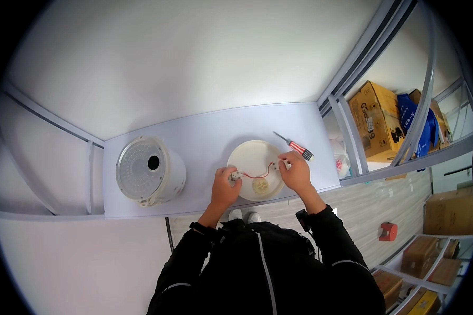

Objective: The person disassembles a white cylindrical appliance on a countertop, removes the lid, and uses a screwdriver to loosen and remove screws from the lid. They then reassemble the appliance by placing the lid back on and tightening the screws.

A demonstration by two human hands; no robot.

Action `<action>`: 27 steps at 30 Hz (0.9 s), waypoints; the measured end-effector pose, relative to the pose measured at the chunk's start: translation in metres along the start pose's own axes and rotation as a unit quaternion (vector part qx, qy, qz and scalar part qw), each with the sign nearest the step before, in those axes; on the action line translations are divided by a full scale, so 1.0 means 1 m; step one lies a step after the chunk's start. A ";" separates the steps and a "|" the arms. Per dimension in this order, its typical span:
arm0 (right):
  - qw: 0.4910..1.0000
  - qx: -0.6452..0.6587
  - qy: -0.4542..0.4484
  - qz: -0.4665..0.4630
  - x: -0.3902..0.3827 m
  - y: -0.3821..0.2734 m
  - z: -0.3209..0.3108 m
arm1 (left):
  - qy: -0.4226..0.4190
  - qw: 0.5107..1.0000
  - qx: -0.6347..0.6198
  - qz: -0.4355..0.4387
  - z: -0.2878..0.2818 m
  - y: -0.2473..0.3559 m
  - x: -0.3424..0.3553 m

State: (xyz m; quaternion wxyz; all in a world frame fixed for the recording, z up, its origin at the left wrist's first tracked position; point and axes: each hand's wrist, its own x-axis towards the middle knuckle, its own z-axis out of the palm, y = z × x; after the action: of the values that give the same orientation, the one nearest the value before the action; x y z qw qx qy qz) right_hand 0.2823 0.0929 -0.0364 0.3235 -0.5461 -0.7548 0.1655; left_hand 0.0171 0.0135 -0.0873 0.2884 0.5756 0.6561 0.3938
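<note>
A round cream plastic dish (247,152) lies on the white worktop (210,131), with a small yellowish disc (260,185) inside. My left hand (225,186) is closed on a small pale component (235,175) at the dish's left rim. A red wire (256,176) runs from it across the dish to my right hand (294,172), whose fingers pinch a small pale part at the right rim; its exact shape is unclear. A screwdriver (299,149) with a red, white and dark patterned handle lies behind the dish, to the right.
A white cylindrical appliance (169,178) with a dark round hole on top stands at the left. Grey metal frames (355,134) flank the worktop. Cardboard boxes (376,123) and blue bags (415,121) sit at the right. A red stool (388,231) is on the floor.
</note>
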 end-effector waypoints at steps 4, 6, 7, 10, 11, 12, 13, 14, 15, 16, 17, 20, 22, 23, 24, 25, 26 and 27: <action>0.996 -0.055 0.052 0.051 -0.013 0.032 0.010 | 0.008 1.000 -0.009 0.023 0.004 0.000 0.001; 0.989 -0.013 -0.018 0.146 -0.017 0.034 0.009 | 0.017 0.999 -0.008 0.031 0.006 -0.002 -0.002; 0.974 0.017 -0.080 0.209 -0.017 0.029 0.007 | 0.022 0.999 -0.002 0.034 0.006 -0.005 -0.005; 0.956 0.072 -0.139 0.248 -0.020 0.037 0.011 | 0.018 1.000 -0.001 0.022 0.008 0.000 -0.005; 0.958 0.086 -0.137 0.237 -0.022 0.043 0.017 | 0.011 1.000 -0.003 0.015 0.008 0.004 -0.005; 0.960 0.097 -0.135 0.223 -0.025 0.052 0.024 | 0.008 1.000 0.002 0.013 0.008 0.006 -0.005; 0.963 0.108 -0.132 0.210 -0.027 0.061 0.028 | 0.005 1.000 0.007 0.011 0.007 0.007 -0.004; 0.965 0.119 -0.128 0.196 -0.030 0.069 0.033 | 0.001 1.000 0.011 0.010 0.007 0.009 -0.004; 0.966 0.125 -0.122 0.189 -0.030 0.072 0.034 | 0.003 1.000 0.016 0.021 0.007 0.008 -0.004; 0.968 0.131 -0.115 0.182 -0.031 0.074 0.035 | 0.005 0.999 0.021 0.033 0.007 0.008 -0.003; 0.969 0.137 -0.107 0.175 -0.032 0.077 0.035 | 0.006 0.999 0.025 0.045 0.007 0.007 -0.003; 0.924 0.226 -0.136 0.276 -0.017 0.033 0.007 | 0.064 0.996 0.042 0.056 0.004 0.013 -0.007; 0.921 0.262 -0.106 0.269 -0.017 0.030 0.002 | 0.097 0.991 0.057 0.069 0.007 0.028 -0.004; 0.918 0.279 -0.091 0.265 -0.018 0.028 0.000 | 0.114 0.989 0.064 0.075 0.007 0.035 -0.002; 0.914 0.293 -0.078 0.268 -0.016 0.024 -0.004 | 0.086 0.987 0.086 0.107 0.004 0.045 0.001; 0.910 0.307 -0.067 0.269 -0.014 0.017 -0.009 | 0.060 0.983 0.108 0.138 -0.002 0.058 0.002; 0.906 0.321 -0.056 0.270 -0.012 0.010 -0.014 | 0.034 0.977 0.131 0.167 -0.008 0.072 0.003; 0.896 0.347 -0.050 0.274 -0.009 0.002 -0.021 | 0.014 0.968 0.161 0.192 -0.016 0.088 0.001</action>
State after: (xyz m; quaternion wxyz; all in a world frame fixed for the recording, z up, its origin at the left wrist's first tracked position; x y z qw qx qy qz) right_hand 0.2991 0.0828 -0.0251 0.3962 -0.5755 -0.4852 0.5258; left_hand 0.0507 0.0142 -0.0040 0.1018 0.7243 0.5919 0.3387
